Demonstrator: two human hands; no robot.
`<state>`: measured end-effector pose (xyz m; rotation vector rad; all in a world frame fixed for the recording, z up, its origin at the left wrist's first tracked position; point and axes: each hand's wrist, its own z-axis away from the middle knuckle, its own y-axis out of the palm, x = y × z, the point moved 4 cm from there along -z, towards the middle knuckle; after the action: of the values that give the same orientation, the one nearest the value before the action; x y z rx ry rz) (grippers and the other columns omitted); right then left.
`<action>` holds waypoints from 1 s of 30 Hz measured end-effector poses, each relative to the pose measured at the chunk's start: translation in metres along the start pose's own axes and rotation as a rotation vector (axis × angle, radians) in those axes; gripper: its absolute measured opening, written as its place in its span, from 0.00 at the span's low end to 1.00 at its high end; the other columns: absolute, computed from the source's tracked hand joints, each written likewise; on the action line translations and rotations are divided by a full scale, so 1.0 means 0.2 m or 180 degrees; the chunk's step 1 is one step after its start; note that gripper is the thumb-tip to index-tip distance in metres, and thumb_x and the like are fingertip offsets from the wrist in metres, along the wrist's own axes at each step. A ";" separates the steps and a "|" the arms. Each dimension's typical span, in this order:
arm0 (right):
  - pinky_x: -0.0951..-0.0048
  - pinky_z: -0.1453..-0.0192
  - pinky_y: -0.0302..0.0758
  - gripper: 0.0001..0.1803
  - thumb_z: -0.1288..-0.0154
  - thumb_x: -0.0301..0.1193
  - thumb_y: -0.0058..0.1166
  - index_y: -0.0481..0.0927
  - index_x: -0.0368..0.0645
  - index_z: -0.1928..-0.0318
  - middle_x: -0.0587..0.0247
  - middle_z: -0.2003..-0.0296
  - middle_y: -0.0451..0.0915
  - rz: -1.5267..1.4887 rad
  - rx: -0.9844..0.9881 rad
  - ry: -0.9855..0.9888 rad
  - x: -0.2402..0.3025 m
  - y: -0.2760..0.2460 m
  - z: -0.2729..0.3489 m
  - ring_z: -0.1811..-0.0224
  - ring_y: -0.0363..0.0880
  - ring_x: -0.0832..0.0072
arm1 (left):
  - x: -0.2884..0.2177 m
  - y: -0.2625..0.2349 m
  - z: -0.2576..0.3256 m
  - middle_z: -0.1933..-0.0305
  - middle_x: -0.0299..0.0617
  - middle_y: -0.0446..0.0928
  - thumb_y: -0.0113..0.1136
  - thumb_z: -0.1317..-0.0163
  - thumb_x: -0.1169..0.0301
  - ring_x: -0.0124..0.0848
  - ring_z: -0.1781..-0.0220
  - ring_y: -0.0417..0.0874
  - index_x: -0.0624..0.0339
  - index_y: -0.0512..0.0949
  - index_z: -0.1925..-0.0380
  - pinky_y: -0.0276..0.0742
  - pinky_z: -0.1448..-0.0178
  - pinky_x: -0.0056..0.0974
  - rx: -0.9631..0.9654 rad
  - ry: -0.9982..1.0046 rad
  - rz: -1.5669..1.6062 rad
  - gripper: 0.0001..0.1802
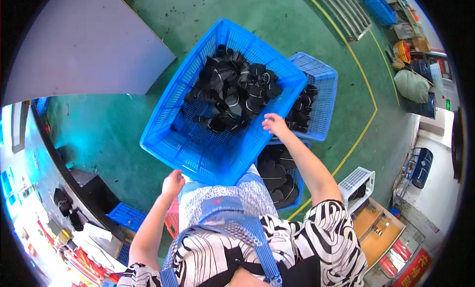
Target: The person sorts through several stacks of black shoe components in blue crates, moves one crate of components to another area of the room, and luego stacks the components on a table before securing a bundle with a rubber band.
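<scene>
A large blue plastic basket (188,161) tilts in front of my lap, its near corner at my thighs. Dark, rounded fabric-like pieces with pale edges (232,89) lie heaped towards its far side; I cannot tell exactly what they are. My left hand (172,183) is at the near-left rim, fingers curled against the edge. Over the right rim lies my right hand (276,125), its fingers bent across the edge towards the inside. Neither hand touches the dark pieces.
Behind the basket's right side stands a lighter blue basket (324,106) with similar dark pieces. Another blue basket (299,188) with flat dark pieces is beside my right thigh. A large pale panel (94,44) stands at far left. Yellow lines (368,124) mark the green floor.
</scene>
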<state>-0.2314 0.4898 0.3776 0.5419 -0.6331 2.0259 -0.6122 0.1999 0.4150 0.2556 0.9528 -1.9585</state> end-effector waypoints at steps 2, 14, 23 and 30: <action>0.70 0.62 0.74 0.21 0.38 0.33 0.52 0.72 0.42 0.45 0.60 0.62 0.81 0.0418 0.0166 0.0136 -0.23 0.11 -0.11 0.63 0.79 0.75 | -0.10 -0.05 -0.18 0.60 0.46 0.78 0.60 0.50 0.69 0.44 0.57 0.80 0.56 0.73 0.52 0.76 0.53 0.46 -0.0073 0.0408 -0.0484 0.22; 0.61 0.36 0.64 0.39 0.52 0.35 0.63 0.63 0.37 0.40 0.39 0.43 0.67 0.1672 -0.1341 -0.0170 -0.50 0.20 -0.85 0.40 0.65 0.50 | -0.89 -0.61 -1.86 0.45 0.56 0.71 0.64 0.48 0.58 0.51 0.44 0.73 0.58 0.59 0.37 0.72 0.44 0.47 -0.1471 0.1327 -0.2278 0.40; 0.62 0.33 0.61 0.56 0.58 0.43 0.69 0.51 0.24 0.37 0.39 0.40 0.63 0.1504 -0.2195 0.0525 -0.54 0.02 -1.20 0.38 0.62 0.50 | -0.89 -0.53 -1.99 0.62 0.54 0.80 0.61 0.46 0.48 0.53 0.59 0.81 0.61 0.67 0.46 0.75 0.57 0.49 -0.1559 0.1029 -0.2116 0.35; 0.64 0.37 0.66 0.33 0.50 0.29 0.62 0.64 0.38 0.43 0.53 0.48 0.70 -0.2861 -0.1144 -0.0186 -0.24 -0.01 -0.58 0.44 0.70 0.64 | -0.88 -0.57 -1.94 0.63 0.55 0.80 0.61 0.45 0.48 0.53 0.60 0.81 0.60 0.66 0.46 0.76 0.57 0.49 -0.1606 0.1012 -0.2196 0.35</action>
<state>-0.2206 0.5326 0.2592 0.5371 -0.6180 1.0311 -0.6778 0.6214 0.3007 -0.0735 1.8949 -2.2183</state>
